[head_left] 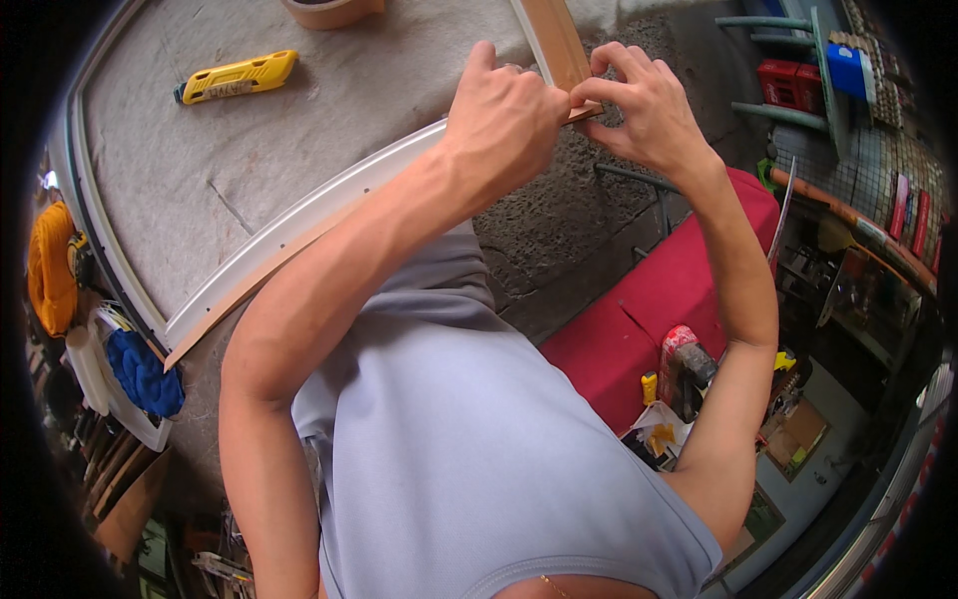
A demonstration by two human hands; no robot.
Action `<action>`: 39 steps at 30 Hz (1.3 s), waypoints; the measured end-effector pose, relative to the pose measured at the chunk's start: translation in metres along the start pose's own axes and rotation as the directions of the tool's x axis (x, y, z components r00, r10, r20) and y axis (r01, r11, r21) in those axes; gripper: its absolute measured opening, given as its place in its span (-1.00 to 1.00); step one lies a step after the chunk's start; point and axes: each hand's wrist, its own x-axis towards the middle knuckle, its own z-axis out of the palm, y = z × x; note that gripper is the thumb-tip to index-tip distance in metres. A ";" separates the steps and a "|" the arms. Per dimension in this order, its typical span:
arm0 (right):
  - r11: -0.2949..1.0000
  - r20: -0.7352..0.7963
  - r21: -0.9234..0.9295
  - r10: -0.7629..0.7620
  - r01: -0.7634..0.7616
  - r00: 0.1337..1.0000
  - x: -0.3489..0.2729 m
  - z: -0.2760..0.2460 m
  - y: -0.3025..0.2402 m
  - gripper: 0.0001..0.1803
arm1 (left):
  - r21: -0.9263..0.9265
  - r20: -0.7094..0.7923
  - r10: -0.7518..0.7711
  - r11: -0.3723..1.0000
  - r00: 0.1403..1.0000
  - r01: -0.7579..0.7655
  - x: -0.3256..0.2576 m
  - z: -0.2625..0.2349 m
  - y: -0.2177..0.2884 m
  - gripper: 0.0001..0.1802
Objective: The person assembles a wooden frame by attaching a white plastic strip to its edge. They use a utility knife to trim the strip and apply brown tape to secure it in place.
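Frame corner joint is hidden behind both hands, so can't tell how the pieces meet there. Left hand [506, 122] is curled shut over the corner of the wooden frame [299, 235], knuckles up, fingertips out of sight. Right hand [644, 105] is pinching the same corner, thumb and index closed on the wood edge. The frame sits far centre at the desk edge: long rail has a white curved-profile face with a raw tan wood back, running left and near; the second tan rail [555, 40] runs off the far edge, cut off. Desk [200, 170] is topped with grey felt-like cloth, slightly creased. Yellow utility knife [238, 77] lies far left on it, well apart from the hands. Tape roll [329, 12] at far edge, mostly cropped.
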 end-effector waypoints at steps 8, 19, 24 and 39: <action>0.997 -0.107 -0.067 -0.048 0.041 0.993 -0.006 0.014 0.007 -0.68 | 0.072 -0.003 0.011 0.997 1.000 -0.011 0.001 0.001 0.003 -0.83; 0.980 -0.160 -0.144 -0.157 0.134 0.975 -0.003 0.020 0.008 -0.58 | 0.137 -0.012 -0.036 0.990 0.999 0.037 -0.020 -0.003 -0.002 -0.79; 0.997 -0.206 -0.077 -0.007 -0.009 0.979 -0.006 0.002 -0.021 -0.50 | -0.059 0.074 -0.052 0.997 0.996 0.057 -0.027 -0.020 -0.018 -0.75; 0.326 0.070 0.903 0.528 -0.278 0.846 -0.032 0.063 -0.018 -0.30 | -0.185 -0.063 0.037 0.981 0.997 -0.048 -0.069 -0.042 -0.077 -0.77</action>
